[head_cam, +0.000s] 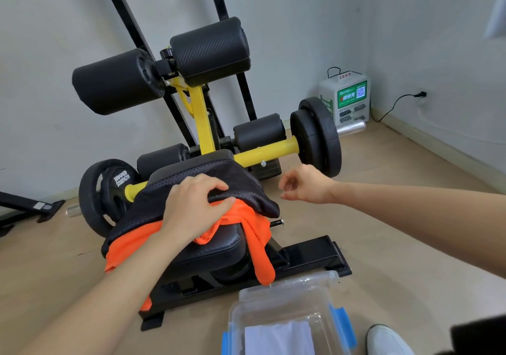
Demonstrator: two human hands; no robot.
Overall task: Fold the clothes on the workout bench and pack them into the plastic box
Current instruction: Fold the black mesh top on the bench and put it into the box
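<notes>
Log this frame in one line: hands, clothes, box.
left hand: grips black mesh garment | right hand: empty | orange garment: underneath, on bench | plastic box: open, white item inside

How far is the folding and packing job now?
Done: something white, seemingly folded cloth, lies in the plastic box. In hand: the left hand grips the black mesh garment on the bench. Left: folding and packing it and the orange garment underneath.

A small gym room: a black-and-yellow padded steel workout bench (pixel 201 124), round black weight plates (pixel 320 138) on its side bars, white wall (pixel 41 53) behind.
</notes>
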